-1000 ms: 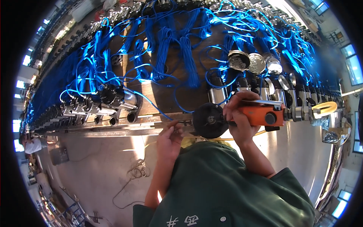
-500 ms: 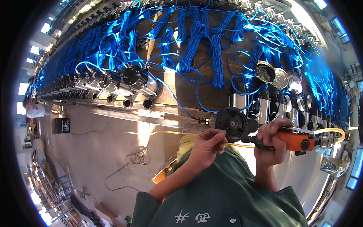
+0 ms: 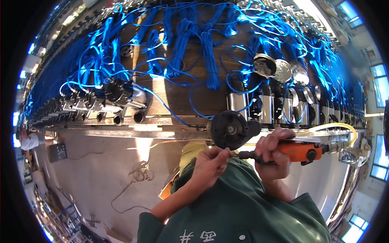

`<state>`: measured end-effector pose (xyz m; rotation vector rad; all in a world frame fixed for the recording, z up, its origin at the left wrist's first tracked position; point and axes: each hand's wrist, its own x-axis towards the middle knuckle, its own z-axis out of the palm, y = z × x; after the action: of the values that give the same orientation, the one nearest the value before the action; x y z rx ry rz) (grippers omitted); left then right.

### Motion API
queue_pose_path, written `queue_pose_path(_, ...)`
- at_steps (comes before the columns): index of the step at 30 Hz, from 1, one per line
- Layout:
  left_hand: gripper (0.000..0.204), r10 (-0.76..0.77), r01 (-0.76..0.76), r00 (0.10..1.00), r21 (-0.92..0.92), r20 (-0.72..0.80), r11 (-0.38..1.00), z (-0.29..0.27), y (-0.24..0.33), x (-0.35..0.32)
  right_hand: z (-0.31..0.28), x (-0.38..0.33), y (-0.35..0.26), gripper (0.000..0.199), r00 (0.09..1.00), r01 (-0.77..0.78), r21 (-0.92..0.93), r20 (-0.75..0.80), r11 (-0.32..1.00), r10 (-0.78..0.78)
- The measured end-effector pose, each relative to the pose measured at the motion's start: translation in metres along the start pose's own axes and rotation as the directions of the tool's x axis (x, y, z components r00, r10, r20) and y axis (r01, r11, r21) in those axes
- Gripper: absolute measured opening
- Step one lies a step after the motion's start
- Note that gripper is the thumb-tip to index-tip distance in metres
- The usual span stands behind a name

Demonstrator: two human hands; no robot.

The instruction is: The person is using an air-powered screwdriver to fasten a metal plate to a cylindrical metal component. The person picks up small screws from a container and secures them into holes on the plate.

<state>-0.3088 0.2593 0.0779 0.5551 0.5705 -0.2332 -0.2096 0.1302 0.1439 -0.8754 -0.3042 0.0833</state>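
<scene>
Spreading out beyond the left fingers (image 3: 219,156) and the right fingers (image 3: 265,148), the desk (image 3: 178,103) is the largest thing here. Blue cables (image 3: 178,48) cover much of it ahead of the fingers, mostly gathered into bundles, probably so the long leads don't tangle. Metal cylinders (image 3: 266,108) are lined up to both sides; the gap between the rows seems to leave the hands some room. A black round-ended housing (image 3: 231,129) sits just beyond the left fingers, near the desk's front edge, its face toward the person, presumably for easy reach. The orange driver (image 3: 298,152) lies roughly level in the right fingers, which are wrapped around its body, likely for control, with its nose aimed at the left ones. A yellow hose (image 3: 334,124) curves away beyond the right fingers, its slack perhaps letting the driver swing. The left fingers pinch the bit (image 3: 235,154), seemingly to steady it; whether they also grasp some small part, I cannot tell.
</scene>
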Motion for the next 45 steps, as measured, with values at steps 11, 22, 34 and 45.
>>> queue_pose_path(11, 0.022, 0.573, -0.567, 0.735, 0.792, 0.363, 0.226, -0.011, 0.012, 0.02, -0.018, -0.003, 0.031, 0.038, 0.97, 0.012, -0.188, 0.241, 0.982, 0.035)
queue_pose_path(22, 0.027, 0.366, -0.412, 0.89, -0.133, -0.272, 0.901, -0.063, 0.005, 0.023, -0.004, 0.002, 0.034, 0.024, 0.892, 0.129, -0.452, 0.443, 0.883, 0.096)
queue_pose_path(34, 0.019, 0.303, -0.31, 0.95, -0.126, -0.073, 0.942, -0.04, 0.023, 0.02, -0.016, -0.002, 0.031, 0.035, 0.908, 0.129, -0.52, 0.404, 0.844, 0.11)
queue_pose_path(45, 0.02, 0.217, -0.217, 0.976, 0.126, 0.014, 0.968, -0.019, 0.031, 0.063, -0.047, -0.015, 0.021, 0.036, 0.996, -0.087, -0.283, 0.005, 0.955, 0.093)
